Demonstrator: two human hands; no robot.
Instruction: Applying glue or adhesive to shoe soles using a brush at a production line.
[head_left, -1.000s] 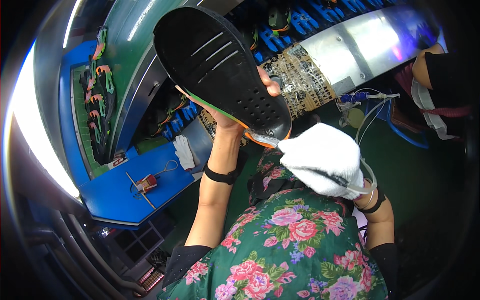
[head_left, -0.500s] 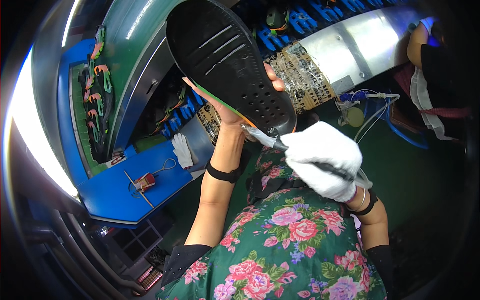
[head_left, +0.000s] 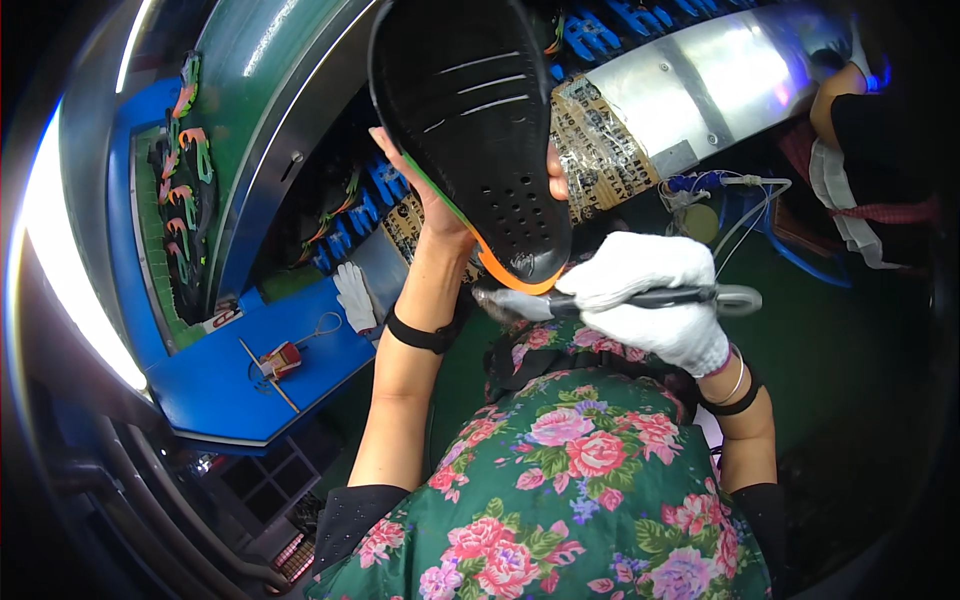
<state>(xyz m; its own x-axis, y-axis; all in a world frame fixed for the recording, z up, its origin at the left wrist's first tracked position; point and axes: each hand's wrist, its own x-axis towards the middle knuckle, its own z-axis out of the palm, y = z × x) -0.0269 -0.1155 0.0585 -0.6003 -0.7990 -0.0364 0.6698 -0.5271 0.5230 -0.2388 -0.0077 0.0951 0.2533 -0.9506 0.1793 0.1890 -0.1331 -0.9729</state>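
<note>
My bare left hand (head_left: 437, 212) holds up a black shoe sole (head_left: 470, 110) with an orange and green rim. The thumb lies along one edge, and fingertips show at the other; the rest of the hand is behind the sole. Slotted lines and a group of small holes mark the sole's surface. In a white knitted glove, my right hand (head_left: 650, 298) is closed around the dark handle of a brush-like tool (head_left: 525, 304). Its blurred grey tip sits just below the sole's orange heel end; contact cannot be made out. A pale loop of tubing trails from the tool's back end.
On the left, a blue table (head_left: 215, 385) bears a small red tool (head_left: 280, 360) and a spare white glove (head_left: 355, 297). Black and orange shoe parts (head_left: 185, 200) lie on a green belt. A metal machine (head_left: 705, 85) stands behind; a co-worker's arm (head_left: 832, 95) is far right.
The sole has turned more upright, and its orange heel rim now shows. The brush-like tool has dropped from the sole's side edge to below the heel, turning more level.
</note>
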